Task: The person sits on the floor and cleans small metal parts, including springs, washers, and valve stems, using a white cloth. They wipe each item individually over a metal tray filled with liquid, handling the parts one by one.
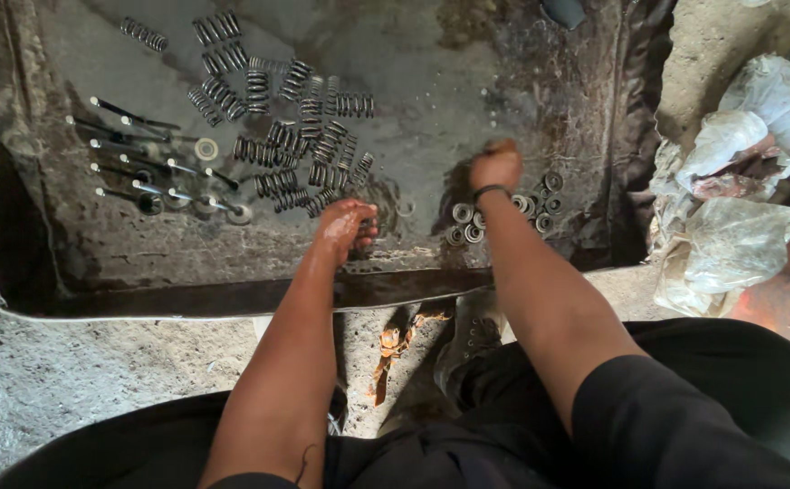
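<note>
While both curled hands, left hand (348, 226) and right hand (495, 166), hide their grip, bare tray (431, 109) spreads beyond.

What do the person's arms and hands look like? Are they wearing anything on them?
Both arms are bare, with no gloves. The left hand looks wet and shiny. The right hand has a thin dark band around its wrist. A dark short sleeve covers the right upper arm.
</note>
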